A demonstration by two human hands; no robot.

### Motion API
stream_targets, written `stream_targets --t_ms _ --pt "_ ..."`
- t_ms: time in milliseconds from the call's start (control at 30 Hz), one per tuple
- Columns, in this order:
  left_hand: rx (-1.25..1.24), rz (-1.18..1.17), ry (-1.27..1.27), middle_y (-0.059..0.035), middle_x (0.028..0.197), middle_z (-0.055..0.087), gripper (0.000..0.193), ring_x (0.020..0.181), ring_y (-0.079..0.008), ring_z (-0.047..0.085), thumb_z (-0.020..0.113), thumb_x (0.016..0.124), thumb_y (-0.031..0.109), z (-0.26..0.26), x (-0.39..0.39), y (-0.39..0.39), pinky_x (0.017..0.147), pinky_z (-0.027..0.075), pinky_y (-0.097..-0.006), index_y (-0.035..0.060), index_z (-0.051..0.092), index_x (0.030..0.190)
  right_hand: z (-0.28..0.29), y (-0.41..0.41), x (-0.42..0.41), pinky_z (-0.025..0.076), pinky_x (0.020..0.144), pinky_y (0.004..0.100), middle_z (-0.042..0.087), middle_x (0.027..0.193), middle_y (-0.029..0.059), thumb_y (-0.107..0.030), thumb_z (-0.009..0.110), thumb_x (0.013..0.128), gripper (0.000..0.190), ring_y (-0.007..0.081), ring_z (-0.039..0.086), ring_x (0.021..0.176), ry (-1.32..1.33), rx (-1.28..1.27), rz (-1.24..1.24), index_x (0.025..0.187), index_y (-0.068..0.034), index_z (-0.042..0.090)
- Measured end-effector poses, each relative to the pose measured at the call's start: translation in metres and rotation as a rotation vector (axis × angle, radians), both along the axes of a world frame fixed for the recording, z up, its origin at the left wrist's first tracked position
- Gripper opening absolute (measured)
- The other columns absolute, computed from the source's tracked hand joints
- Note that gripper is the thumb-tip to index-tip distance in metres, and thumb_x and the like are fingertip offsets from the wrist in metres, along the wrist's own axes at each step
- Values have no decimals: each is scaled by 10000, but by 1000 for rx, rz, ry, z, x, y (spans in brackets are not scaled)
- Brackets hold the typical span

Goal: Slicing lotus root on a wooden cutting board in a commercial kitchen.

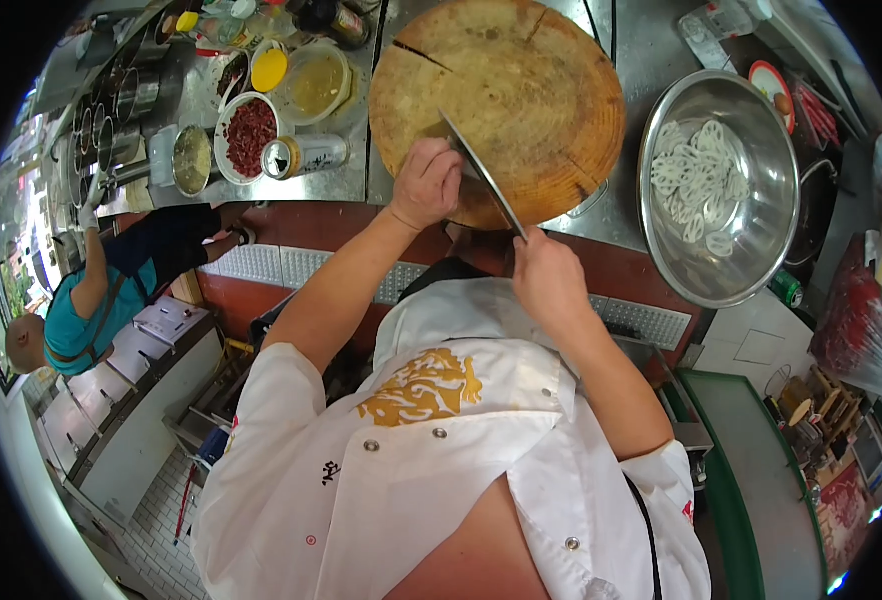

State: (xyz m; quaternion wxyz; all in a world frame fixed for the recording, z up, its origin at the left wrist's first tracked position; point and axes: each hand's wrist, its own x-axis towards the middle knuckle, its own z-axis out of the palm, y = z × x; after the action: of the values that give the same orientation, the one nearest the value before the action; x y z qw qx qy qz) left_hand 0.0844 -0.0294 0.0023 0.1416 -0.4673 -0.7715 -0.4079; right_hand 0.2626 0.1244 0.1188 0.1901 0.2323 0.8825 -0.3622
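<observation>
My right hand point(550, 274) is closed around the handle of a large kitchen knife point(486, 176), whose blade reaches up and left over a round wooden chopping block point(508, 90). At the block's lower left rim, my left hand point(426, 184) rests beside the blade with its fingers curled down. Whether anything lies under those fingers cannot be told. To the right stands a steel bowl point(771, 187) holding sliced lotus root point(692, 176).
On the counter at the left are a bowl of chopped red food point(250, 139), a can point(306, 156), a container of yellowish liquid point(317, 82) and bottles point(220, 30). A cleft runs into the block's upper left. A person in a teal shirt point(96, 315) is at the far left.
</observation>
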Motion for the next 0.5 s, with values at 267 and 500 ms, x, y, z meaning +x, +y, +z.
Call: stream_targets --t_ms 267,500 --pt "-36 9 -69 -150 1070 589 201 959 -358 599 694 838 -13 11 9 -1 839 516 -412 28 645 1028 -79 78 67 430 499 290 522 610 1 -331 678 1014 307 125 498 509 -89 -979 -673 890 -91 533" --pt "-91 97 -94 -135 1146 587 301 1027 -349 598 727 843 102 20 11 7 904 502 -438 65 651 1131 -71 72 113 448 507 284 545 637 -3 -316 695 1007 290 104 518 524 -60 -916 -817 893 -73 586"
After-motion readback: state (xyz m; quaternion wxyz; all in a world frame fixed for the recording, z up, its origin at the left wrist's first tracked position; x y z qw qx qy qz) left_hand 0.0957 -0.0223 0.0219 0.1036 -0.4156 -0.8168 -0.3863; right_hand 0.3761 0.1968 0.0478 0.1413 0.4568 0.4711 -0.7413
